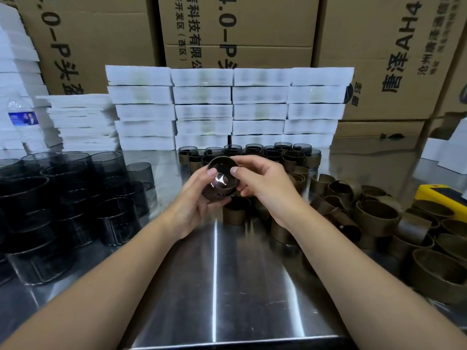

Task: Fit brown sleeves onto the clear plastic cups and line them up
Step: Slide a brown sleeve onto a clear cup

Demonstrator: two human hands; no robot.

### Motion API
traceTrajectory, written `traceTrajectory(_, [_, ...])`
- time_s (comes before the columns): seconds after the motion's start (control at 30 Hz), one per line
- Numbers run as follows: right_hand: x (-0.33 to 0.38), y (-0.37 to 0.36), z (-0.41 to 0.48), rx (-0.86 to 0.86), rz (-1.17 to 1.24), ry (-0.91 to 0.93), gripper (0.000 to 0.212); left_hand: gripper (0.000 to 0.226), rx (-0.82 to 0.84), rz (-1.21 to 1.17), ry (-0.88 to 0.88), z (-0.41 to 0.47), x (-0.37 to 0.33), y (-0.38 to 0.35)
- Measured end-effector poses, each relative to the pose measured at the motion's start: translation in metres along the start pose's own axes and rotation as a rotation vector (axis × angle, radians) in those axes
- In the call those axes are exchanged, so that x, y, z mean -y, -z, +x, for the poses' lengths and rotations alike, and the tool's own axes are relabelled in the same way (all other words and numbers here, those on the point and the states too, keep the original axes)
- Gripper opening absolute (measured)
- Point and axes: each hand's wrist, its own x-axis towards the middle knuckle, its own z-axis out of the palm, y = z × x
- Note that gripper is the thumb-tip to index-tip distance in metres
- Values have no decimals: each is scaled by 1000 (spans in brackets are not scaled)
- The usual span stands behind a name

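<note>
Both hands hold one smoky clear plastic cup [223,176] above the middle of the steel table, its mouth tilted toward me. My left hand [194,198] cups it from below and the left, thumb on the rim. My right hand [262,183] pinches the right side. A brown sleeve seems to wrap its lower part, though blur hides the edge. Sleeved cups [252,154] stand in rows behind my hands. Bare cups [75,193] are stacked at the left. Loose brown sleeves [374,215] lie heaped at the right.
White flat boxes [227,109] are stacked along the back, with brown cartons [252,26] behind them. A water bottle [22,120] stands at far left. A yellow object [444,195] lies at the right edge. The steel table [227,286] reflects light in front of me.
</note>
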Motion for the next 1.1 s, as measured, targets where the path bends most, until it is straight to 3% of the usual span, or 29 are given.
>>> traceTrajectory(0.13, [-1,-1,-1,17,-21,-4,23,49,2,-55,7,1,1,1])
traceTrajectory(0.23, [-1,-1,-2,-7,-136,-9,31,58,-33,-91,13,-1,-2,-1])
traceTrajectory(0.33, [-5,-1,-1,-7,-279,-59,57,68,-82,-138,15,-2,-4,-3])
traceTrajectory(0.4, [-8,-3,0,8,-273,-99,63,71,-102,-143,10,-2,-5,-4])
traceTrajectory(0.77, [-17,-2,8,-16,-212,-64,18,69,-105,-44,-45,-1,-3,1])
traceTrajectory(1.1, [-19,1,8,-66,-236,-38,15,51,-116,26,-58,-3,-7,4])
